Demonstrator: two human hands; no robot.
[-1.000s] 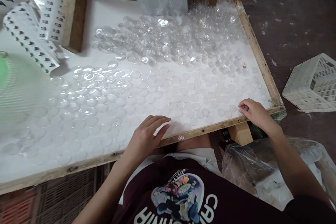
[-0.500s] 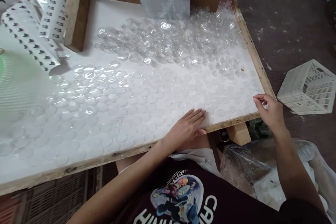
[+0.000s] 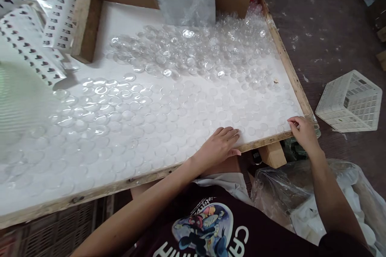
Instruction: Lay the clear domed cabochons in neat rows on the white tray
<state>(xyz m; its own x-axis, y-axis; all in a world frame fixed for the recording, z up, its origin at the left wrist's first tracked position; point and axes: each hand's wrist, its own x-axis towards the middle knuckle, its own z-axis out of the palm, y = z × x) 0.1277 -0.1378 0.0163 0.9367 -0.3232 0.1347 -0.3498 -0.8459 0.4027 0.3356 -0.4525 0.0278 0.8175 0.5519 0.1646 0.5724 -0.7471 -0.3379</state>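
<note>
Hands flat on clear domes

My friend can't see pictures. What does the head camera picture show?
A person's left hand and right hand rest flat on clear glass domes spread over a white wooden-framed tray. More domes lie heaped at the far side, and a white plastic basket sits on the floor.

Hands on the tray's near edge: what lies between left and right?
In the head view, flat clear discs in a single layer on the white tray lie between the left hand and right hand, bordered by the wooden rim.
</note>
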